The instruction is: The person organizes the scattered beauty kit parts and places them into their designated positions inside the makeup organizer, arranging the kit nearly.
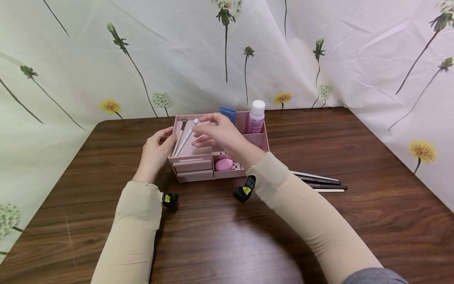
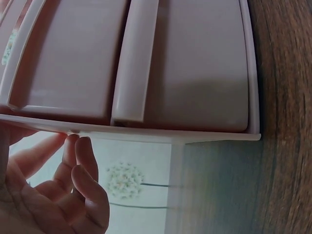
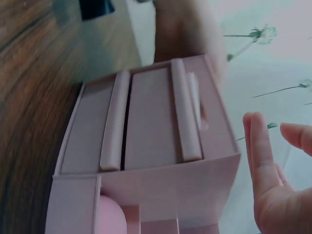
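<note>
A pink desktop organizer (image 1: pixel 195 158) stands on the table, with drawers under its left top tray. Two makeup brushes lie in that tray: one with a dark head (image 1: pixel 183 125) and a pale handle, and a white one (image 1: pixel 186 137). My left hand (image 1: pixel 155 152) rests at the organizer's left side; in the left wrist view its bent fingers (image 2: pixel 89 161) touch the side wall. My right hand (image 1: pixel 218 132) hovers over the tray near the white brush's tip. Nothing shows between its thumb and fingers (image 3: pixel 263 156) in the right wrist view.
A pink makeup sponge (image 1: pixel 224 164) sits in the front compartment. A lilac bottle with a white cap (image 1: pixel 257 117) and a blue tube (image 1: pixel 228 113) stand at the back. Several brushes (image 1: pixel 322 183) lie on the wooden table (image 1: pixel 213 236) to the right. Behind hangs a flowered cloth (image 1: pixel 198 51).
</note>
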Action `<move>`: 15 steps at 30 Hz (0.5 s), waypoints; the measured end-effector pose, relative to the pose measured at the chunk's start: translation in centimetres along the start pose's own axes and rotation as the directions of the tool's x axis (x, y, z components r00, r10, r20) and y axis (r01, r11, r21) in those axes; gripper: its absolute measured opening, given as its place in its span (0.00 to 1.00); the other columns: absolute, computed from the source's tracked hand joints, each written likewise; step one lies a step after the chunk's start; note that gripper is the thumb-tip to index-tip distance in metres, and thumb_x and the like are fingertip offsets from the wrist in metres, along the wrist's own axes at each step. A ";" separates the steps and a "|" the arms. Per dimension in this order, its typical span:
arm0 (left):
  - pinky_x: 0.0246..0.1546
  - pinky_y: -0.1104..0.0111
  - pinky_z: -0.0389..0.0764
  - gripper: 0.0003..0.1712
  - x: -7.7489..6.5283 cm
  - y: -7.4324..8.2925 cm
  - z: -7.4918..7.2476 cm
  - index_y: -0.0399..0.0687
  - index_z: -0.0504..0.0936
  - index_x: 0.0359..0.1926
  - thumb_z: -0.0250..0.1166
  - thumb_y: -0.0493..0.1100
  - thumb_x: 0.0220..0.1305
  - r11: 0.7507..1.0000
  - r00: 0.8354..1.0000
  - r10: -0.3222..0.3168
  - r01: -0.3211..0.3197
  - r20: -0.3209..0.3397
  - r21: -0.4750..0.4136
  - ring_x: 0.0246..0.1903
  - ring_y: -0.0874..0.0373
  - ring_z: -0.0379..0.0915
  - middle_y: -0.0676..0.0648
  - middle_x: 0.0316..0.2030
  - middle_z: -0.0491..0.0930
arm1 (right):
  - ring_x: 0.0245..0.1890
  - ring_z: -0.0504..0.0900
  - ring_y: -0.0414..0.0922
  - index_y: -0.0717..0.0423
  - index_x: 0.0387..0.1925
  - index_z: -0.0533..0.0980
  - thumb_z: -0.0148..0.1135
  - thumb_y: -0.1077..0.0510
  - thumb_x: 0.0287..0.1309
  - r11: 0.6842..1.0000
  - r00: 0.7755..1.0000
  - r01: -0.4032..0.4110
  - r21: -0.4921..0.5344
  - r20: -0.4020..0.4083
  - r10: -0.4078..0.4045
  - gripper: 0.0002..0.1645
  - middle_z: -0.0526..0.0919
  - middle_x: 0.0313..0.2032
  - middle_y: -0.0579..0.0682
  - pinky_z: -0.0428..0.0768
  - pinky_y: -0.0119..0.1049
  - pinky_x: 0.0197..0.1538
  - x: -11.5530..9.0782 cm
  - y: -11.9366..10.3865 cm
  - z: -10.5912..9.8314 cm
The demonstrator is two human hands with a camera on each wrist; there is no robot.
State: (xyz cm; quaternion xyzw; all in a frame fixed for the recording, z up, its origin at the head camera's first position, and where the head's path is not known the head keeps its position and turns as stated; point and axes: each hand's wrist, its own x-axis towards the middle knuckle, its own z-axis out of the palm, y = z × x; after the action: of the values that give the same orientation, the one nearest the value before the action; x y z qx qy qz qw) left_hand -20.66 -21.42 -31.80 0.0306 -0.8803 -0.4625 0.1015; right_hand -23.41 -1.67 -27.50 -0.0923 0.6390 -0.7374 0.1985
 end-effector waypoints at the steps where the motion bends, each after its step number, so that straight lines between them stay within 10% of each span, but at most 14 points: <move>1: 0.52 0.61 0.67 0.29 0.0 0.0 0.0 0.46 0.71 0.69 0.51 0.53 0.73 1.000 1.000 -0.001 0.001 -0.002 0.000 0.52 0.46 0.71 0.34 0.53 0.76 | 0.29 0.86 0.46 0.61 0.62 0.65 0.66 0.63 0.61 1.000 1.000 0.003 0.001 0.007 -0.003 0.30 0.82 0.44 0.61 0.85 0.43 0.43 -0.3 0.0 -0.1; 15: 0.54 0.58 0.67 0.29 -0.1 0.1 -0.1 0.46 0.71 0.69 0.52 0.54 0.73 1.000 1.000 -0.005 0.005 0.000 -0.012 0.52 0.46 0.69 0.34 0.52 0.76 | 0.31 0.87 0.45 0.62 0.60 0.68 0.60 0.66 0.64 0.995 0.993 0.085 0.048 0.080 -0.088 0.23 0.84 0.33 0.52 0.84 0.46 0.47 -5.0 0.3 -2.9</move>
State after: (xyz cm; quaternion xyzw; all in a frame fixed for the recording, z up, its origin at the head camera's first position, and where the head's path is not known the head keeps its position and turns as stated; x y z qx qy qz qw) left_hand -20.53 -21.40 -31.71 0.0324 -0.8773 -0.4681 0.1004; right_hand -20.00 2.99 -27.67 -0.1456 0.6091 -0.7550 0.1943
